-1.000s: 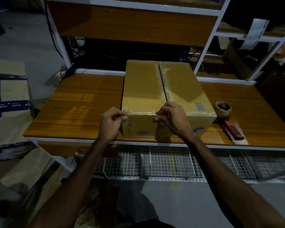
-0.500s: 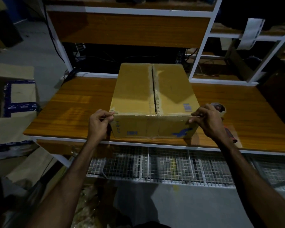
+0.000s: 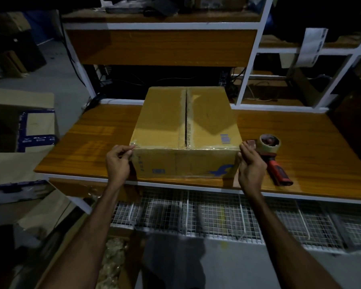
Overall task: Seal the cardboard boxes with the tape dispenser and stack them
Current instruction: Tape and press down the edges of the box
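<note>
A brown cardboard box point(image 3: 175, 122) with closed flaps sits on the wooden table point(image 3: 92, 142), its near face showing a blue logo. A strip of clear tape point(image 3: 196, 147) runs along its near top edge. My left hand point(image 3: 119, 161) is at the near left corner, with thumb and forefinger pinching the tape end there. At the near right corner, my right hand point(image 3: 251, 163) presses against the box, its fingertips hidden behind the corner. The tape dispenser point(image 3: 271, 155), with a red handle and a tape roll, lies on the table just right of that hand.
White-framed shelves point(image 3: 161, 26) rise behind the table, and wire mesh baskets point(image 3: 217, 215) hang under its front edge. More cardboard boxes with blue tape point(image 3: 35, 126) stand at the left. Flattened cardboard lies on the floor at lower left.
My right hand slid along the box's near top edge from the middle to the right corner. The left hand stayed at the left corner. The box turned square to me.
</note>
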Demonstrator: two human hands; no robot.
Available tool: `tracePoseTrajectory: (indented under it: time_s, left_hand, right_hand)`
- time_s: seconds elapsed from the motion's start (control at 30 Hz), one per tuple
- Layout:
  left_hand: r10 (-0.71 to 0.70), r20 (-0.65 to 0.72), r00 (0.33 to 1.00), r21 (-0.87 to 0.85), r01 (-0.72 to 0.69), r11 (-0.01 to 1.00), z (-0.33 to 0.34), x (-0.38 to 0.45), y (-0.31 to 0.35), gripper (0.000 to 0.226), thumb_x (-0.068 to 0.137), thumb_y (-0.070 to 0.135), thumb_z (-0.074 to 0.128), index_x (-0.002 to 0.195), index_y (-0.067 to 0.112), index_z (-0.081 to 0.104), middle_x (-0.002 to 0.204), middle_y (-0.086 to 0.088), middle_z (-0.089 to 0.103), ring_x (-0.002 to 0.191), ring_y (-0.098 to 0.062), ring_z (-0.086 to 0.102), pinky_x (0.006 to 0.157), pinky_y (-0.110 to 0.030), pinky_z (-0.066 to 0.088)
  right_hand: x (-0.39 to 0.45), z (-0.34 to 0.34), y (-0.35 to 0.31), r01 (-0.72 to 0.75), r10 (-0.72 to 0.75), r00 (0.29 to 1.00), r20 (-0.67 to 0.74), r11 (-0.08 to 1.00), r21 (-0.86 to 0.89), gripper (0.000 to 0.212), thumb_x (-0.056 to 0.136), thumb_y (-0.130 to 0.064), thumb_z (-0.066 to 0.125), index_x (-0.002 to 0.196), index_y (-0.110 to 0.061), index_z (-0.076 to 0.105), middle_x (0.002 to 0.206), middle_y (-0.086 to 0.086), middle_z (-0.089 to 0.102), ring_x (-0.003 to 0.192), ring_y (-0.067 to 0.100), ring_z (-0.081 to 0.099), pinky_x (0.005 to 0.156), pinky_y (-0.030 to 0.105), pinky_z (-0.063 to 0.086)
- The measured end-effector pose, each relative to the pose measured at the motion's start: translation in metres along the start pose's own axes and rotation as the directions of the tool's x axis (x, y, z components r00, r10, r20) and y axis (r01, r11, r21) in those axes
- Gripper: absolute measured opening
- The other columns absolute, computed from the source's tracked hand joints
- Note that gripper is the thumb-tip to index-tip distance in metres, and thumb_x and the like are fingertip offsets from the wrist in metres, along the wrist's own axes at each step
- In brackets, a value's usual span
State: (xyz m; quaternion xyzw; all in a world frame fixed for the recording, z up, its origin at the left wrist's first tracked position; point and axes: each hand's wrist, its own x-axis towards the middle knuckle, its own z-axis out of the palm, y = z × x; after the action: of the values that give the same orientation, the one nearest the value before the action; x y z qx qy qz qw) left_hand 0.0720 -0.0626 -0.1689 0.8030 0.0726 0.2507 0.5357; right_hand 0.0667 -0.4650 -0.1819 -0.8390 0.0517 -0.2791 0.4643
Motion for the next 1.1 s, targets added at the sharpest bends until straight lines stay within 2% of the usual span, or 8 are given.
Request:
tracePoseTrajectory:
  time_s: [0.1,0.33,0.47,0.57,0.7,0.83,1.0,1.1]
  left_hand:
    - [0.002,-0.036,0.999,0.011,-0.001,1.0,0.004,-0.004,0.003,0.027,0.097,-0.01,0.06,0.102,0.01,0.076,0.112,-0.01,0.069,0.101,-0.001,0.066,0.09,-0.033,0.06]
    - [-0.006,-0.067,0.998,0.117,0.014,0.993,0.005,-0.007,0.006,0.033,0.096,-0.011,0.057,0.102,0.015,0.076,0.115,-0.009,0.07,0.107,-0.022,0.067,0.094,-0.05,0.06]
    - [0.068,-0.019,0.997,0.485,-0.05,0.873,0.01,-0.022,0.026,0.036,0.094,-0.004,0.06,0.124,0.011,0.073,0.121,-0.014,0.063,0.111,-0.029,0.059,0.089,-0.042,0.053]
    - [0.161,0.028,0.987,0.689,-0.135,0.712,0.021,-0.041,0.043,0.033,0.091,0.01,0.071,0.123,0.016,0.074,0.138,-0.017,0.054,0.131,-0.037,0.048,0.105,-0.054,0.042]
    - [0.335,0.395,0.856,0.592,-0.516,0.619,0.06,-0.06,0.066,0.034,0.1,0.026,0.059,0.131,0.019,0.069,0.151,-0.009,0.055,0.145,-0.03,0.042,0.119,-0.058,0.029]
    - [0.245,0.627,0.739,0.463,-0.607,0.646,0.104,-0.05,0.093,0.046,0.113,0.032,0.038,0.156,0.017,0.047,0.165,-0.004,0.041,0.156,-0.023,0.03,0.129,-0.047,0.019]
    - [0.106,0.747,0.657,0.493,-0.654,0.574,0.126,0.005,0.096,0.054,0.113,0.033,0.025,0.163,0.011,0.032,0.171,-0.004,0.03,0.158,-0.021,0.024,0.129,-0.045,0.018]
    - [0.023,0.823,0.567,0.473,-0.707,0.526,0.14,0.046,0.09,0.057,0.114,0.031,0.022,0.166,0.007,0.019,0.174,-0.008,0.02,0.16,-0.025,0.02,0.128,-0.049,0.02]
  right_hand:
    - [-0.005,0.012,-0.004,-0.133,0.139,0.988,-0.061,0.986,0.098,0.042,0.102,-0.002,0.063,0.143,-0.009,0.064,0.139,0.003,0.068,0.128,0.016,0.063,0.113,0.035,0.05]
    - [-0.018,0.005,0.026,-0.135,0.139,0.987,0.078,0.99,-0.048,0.043,0.105,-0.005,0.061,0.143,-0.025,0.064,0.102,-0.013,0.069,0.074,-0.007,0.06,0.069,0.001,0.045]
    - [-0.023,0.003,0.038,-0.186,0.229,0.957,0.177,0.956,-0.229,0.022,0.105,-0.02,0.058,0.117,-0.026,0.076,0.087,-0.003,0.078,0.066,0.008,0.071,0.067,0.03,0.063]
    - [-0.034,-0.001,0.017,-0.229,0.238,0.971,0.001,0.936,-0.267,0.024,0.104,-0.027,0.061,0.117,-0.018,0.079,0.099,0.008,0.08,0.088,0.029,0.073,0.078,0.039,0.06]
    - [-0.05,0.0,-0.03,0.012,-0.017,0.999,-0.041,0.994,-0.113,0.02,0.104,-0.024,0.064,0.112,-0.013,0.078,0.094,0.006,0.079,0.079,0.022,0.072,0.072,0.034,0.056]
    - [-0.023,0.021,-0.074,0.327,-0.317,0.943,0.105,0.941,-0.093,0.023,0.102,-0.023,0.062,0.112,-0.012,0.079,0.106,0.005,0.079,0.087,0.021,0.071,0.079,0.035,0.054]
    - [0.021,0.062,-0.102,0.367,-0.258,0.86,0.44,0.912,-0.182,0.03,0.107,-0.035,0.053,0.119,-0.022,0.077,0.109,0.003,0.078,0.092,0.024,0.07,0.076,0.037,0.055]
    - [0.041,0.083,-0.105,0.331,-0.181,0.871,0.457,0.904,-0.273,0.031,0.108,-0.04,0.051,0.106,-0.023,0.077,0.093,0.003,0.077,0.081,0.027,0.069,0.064,0.034,0.045]
